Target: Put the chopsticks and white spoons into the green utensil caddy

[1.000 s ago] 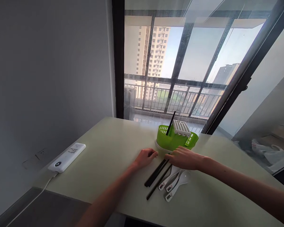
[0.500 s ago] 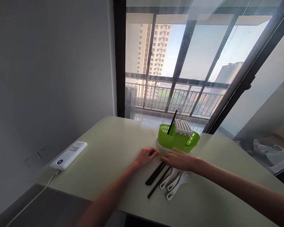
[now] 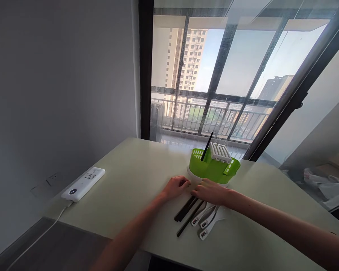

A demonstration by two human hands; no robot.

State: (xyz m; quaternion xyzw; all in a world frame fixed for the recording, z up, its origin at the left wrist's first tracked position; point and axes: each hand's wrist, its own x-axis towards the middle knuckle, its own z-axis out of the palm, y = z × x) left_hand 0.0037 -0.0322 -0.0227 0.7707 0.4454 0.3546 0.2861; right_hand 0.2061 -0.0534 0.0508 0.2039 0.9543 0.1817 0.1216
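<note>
Black chopsticks [image 3: 184, 211] lie slanting on the table, with one more chopstick [image 3: 188, 222] apart to their right. My right hand [image 3: 210, 191] is over their far ends, fingers closed on chopsticks there; its fingertips are partly hidden. Just left of it, my left hand [image 3: 176, 186] rests on the tabletop, loosely curled, and nothing shows in it. White spoons [image 3: 209, 227] with printed handles lie right of the chopsticks, below my right wrist. Behind both hands stands a green cutlery holder [image 3: 205, 168] on a white base, with a dark chopstick [image 3: 207, 145] leaning in it.
A slotted white piece [image 3: 220, 151] sits atop the holder. At the left of the pale table [image 3: 147, 162] lies a white power bank [image 3: 83, 184] with a cable [image 3: 39, 239] running off the edge. A glass door stands beyond the table; bags [image 3: 324, 182] lie at right.
My right hand has shifted slightly left and down along the chopsticks, closer to my left hand. My left hand stays almost in place. The whole view has drifted slightly.
</note>
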